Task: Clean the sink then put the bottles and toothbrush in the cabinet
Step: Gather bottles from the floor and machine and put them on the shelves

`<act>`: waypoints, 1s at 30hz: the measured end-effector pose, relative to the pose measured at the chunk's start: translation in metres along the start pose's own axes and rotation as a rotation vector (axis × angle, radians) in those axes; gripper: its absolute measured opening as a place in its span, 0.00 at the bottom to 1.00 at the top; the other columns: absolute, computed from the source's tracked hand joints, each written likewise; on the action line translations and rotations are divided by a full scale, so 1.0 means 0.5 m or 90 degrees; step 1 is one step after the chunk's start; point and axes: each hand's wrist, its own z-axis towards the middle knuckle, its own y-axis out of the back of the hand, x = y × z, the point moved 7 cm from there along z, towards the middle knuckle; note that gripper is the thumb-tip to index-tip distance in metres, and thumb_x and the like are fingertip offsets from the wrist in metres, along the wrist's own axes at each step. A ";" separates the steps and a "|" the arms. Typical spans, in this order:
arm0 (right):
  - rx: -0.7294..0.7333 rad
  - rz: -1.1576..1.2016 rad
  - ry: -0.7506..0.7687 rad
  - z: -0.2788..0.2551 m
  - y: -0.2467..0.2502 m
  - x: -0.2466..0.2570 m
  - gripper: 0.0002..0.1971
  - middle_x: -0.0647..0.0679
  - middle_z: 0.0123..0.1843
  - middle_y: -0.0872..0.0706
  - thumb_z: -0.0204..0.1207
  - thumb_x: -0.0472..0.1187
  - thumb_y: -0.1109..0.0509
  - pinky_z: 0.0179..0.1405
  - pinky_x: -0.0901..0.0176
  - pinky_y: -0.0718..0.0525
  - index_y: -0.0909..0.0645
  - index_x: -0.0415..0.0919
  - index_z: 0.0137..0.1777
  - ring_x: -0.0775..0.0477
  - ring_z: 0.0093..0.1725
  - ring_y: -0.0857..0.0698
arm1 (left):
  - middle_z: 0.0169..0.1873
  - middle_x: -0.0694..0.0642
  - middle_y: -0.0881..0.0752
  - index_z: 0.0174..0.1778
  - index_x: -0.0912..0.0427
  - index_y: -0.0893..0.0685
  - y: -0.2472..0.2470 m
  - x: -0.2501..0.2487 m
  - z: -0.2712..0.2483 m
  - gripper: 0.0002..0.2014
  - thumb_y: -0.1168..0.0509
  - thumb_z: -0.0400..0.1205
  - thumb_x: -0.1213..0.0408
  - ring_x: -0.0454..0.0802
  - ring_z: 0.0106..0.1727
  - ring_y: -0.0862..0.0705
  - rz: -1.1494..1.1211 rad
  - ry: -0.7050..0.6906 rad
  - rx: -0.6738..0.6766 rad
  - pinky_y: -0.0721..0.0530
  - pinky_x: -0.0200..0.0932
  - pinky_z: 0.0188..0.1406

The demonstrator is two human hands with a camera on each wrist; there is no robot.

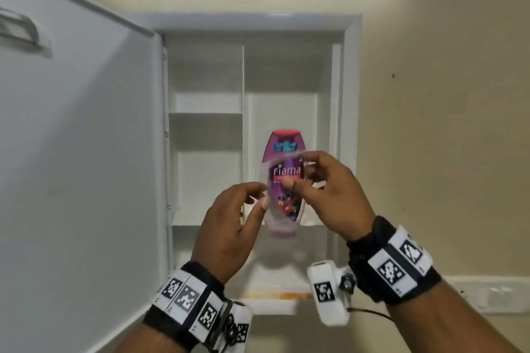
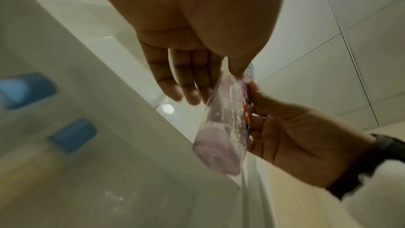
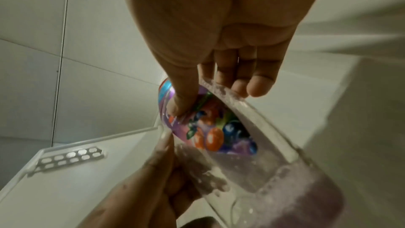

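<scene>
A clear bottle (image 1: 282,152) with a red cap, a purple "fiama" label and a little pale purple liquid at its base stands upright in the air before the open white cabinet (image 1: 206,113). My right hand (image 1: 299,170) pinches it, thumb on the label and fingers behind. My left hand (image 1: 258,198) holds its lower left edge, thumb on the side and fingers behind. In the left wrist view the bottle (image 2: 219,138) hangs between my left hand (image 2: 214,84) and the right hand (image 2: 295,136). The right wrist view shows my right hand (image 3: 214,99) with its thumb on the fruit picture of the bottle (image 3: 219,131). No toothbrush or sink is in view.
The cabinet door (image 1: 86,137) stands swung open on the left. A vertical divider (image 1: 243,123) splits the cabinet into a shelved left half and a taller right half. Its bottom ledge (image 1: 275,294) has an orange stain. A switch plate (image 1: 502,295) sits on the right wall.
</scene>
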 end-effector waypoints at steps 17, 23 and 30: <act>-0.033 -0.032 -0.089 0.118 -0.100 -0.094 0.21 0.60 0.54 0.16 0.82 0.48 0.29 0.44 0.73 0.20 0.30 0.53 0.72 0.68 0.46 0.18 | 0.88 0.63 0.58 0.83 0.55 0.35 -0.114 0.075 -0.067 0.36 0.38 0.80 0.46 0.63 0.71 0.25 0.323 0.026 0.072 0.25 0.60 0.69; -0.060 -0.013 -0.093 0.107 -0.119 -0.122 0.18 0.66 0.50 0.16 0.80 0.48 0.27 0.42 0.81 0.23 0.25 0.52 0.68 0.70 0.48 0.17 | 0.87 0.65 0.58 0.86 0.56 0.40 -0.118 0.080 -0.068 0.42 0.32 0.79 0.44 0.63 0.70 0.26 0.361 0.044 0.088 0.25 0.58 0.70; -0.086 -0.074 -0.092 0.086 -0.116 -0.144 0.25 0.52 0.60 0.19 0.76 0.52 0.23 0.48 0.76 0.22 0.25 0.51 0.70 0.59 0.54 0.18 | 0.87 0.66 0.57 0.86 0.55 0.40 -0.114 0.076 -0.068 0.43 0.32 0.75 0.51 0.63 0.69 0.26 0.380 0.051 0.100 0.24 0.57 0.70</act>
